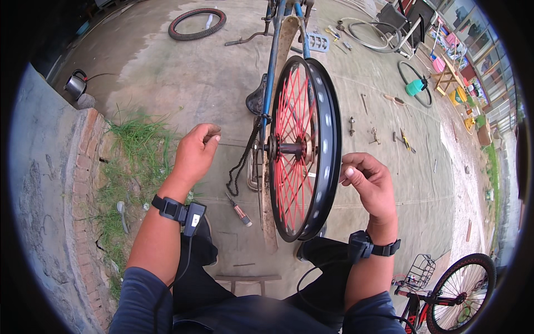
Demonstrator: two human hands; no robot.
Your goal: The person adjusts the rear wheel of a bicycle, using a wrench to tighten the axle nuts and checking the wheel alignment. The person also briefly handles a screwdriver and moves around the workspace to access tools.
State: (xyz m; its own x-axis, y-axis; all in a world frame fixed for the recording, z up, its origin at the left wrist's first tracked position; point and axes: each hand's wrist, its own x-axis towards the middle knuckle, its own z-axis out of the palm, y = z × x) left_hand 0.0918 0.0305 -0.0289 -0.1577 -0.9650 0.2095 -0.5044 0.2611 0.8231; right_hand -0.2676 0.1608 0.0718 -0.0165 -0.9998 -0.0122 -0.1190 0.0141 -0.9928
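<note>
A black bicycle wheel rim (325, 150) with red spokes (289, 200) and a rusty hub (292, 148) stands upright in front of me, beside the blue frame (271, 83) of a bicycle. It carries no tyre. My right hand (370, 181) is at the rim's right edge, thumb and fingers curled together; whether it touches the rim or pinches something small, I cannot make out. To the left of the wheel, my left hand (197, 149) hovers with closed fingers and nothing visible in them. A dark chain (242, 164) hangs between that hand and the wheel.
A screwdriver-like tool (239, 210) lies below the chain. Pliers (408, 142) and several small metal parts are scattered right. A tyre (197, 24) lies far left, a kettle (75, 84) near the wall. Another bicycle's wheel (461, 295) is at lower right.
</note>
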